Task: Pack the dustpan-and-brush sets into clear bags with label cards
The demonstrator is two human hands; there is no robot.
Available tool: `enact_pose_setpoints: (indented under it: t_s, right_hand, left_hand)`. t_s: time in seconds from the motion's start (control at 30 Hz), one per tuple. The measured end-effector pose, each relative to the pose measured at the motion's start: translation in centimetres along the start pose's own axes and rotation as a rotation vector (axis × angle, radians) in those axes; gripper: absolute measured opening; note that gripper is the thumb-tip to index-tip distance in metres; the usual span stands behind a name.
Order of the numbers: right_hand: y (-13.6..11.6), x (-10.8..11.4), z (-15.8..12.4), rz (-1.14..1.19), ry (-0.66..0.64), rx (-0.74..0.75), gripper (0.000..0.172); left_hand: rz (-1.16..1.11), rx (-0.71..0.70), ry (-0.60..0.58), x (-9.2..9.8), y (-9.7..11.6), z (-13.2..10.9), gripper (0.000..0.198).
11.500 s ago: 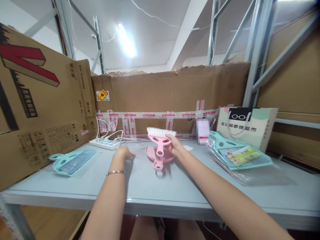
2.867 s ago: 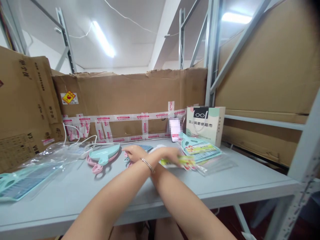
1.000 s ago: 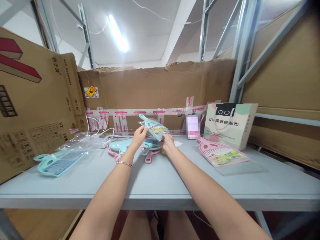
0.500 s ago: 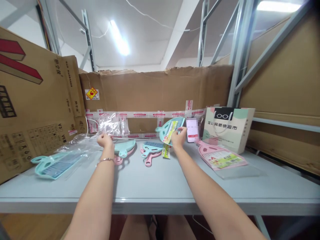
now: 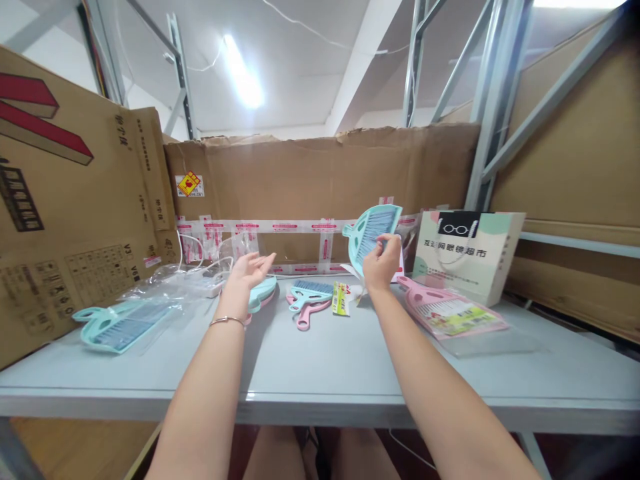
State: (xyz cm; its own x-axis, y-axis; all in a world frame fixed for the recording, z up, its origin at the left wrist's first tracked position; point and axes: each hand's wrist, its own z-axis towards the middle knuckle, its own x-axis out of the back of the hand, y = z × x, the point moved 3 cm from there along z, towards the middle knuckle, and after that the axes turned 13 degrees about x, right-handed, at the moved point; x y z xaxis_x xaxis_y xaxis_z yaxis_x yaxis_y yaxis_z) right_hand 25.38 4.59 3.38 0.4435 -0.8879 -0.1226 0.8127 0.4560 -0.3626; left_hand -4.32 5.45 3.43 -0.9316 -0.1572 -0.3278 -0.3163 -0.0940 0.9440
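Above the table [image 5: 320, 367], the right hand [image 5: 383, 265] holds the dustpan [image 5: 359, 233] higher

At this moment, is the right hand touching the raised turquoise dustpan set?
Touching. The head view shows the right hand gripping the turquoise dustpan set at its lower right, above the table.

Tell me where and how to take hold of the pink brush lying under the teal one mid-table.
Best grip the pink brush by its handle, coming from the person's side of the table: that end points toward the person and sticks out, while the teal brush lies over its wider part.
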Motion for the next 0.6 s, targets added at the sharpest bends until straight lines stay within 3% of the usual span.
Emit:
enact_pose_setpoints:
  t_s: [0.1, 0.17, 0.27, 0.33, 0.43, 0.53, 0.6]
  right_hand:
    - [1.0, -0.5, -0.1, 0.18, 0.194, -0.245, 0.014]
    - [1.5, -1.6, -0.7, 0.344, 0.212, -0.495, 0.017]
    - [0.8, -3.9, -2.3, 0.689, -0.024, -0.878, 0.027]
    - [-0.3, -5.0, -3.2, 0.861, -0.212, -1.001, 0.033]
    - [-1.8, -5.3, -3.9, 1.011, -0.353, -1.0, 0.038]
    - [-2.6, -5.1, -3.9, 1.04, -0.482, -0.914, 0.038]
    - [-2.9, -4.7, -3.4, 0.911, -0.493, -0.756, 0.035]
  left_hand:
    - [0.026, 0.21, -0.27, -3.6, -1.4, 1.3, 0.018]
    - [0.053, 0.228, -0.347, -5.3, -2.5, 1.2, 0.024]
    - [0.037, 0.174, -0.428, -6.8, -3.4, 0.2, 0.031]
    - [0.003, 0.123, -0.534, -7.3, -3.2, -0.6, 0.03]
    - [-0.028, 0.017, -0.608, -7.1, -2.0, -1.4, 0.031]
    - [-0.021, -0.068, -0.499, -6.1, -0.9, -1.4, 0.037]
    - [-0.007, -0.102, -0.449, -5.6, -0.5, -1.2, 0.04]
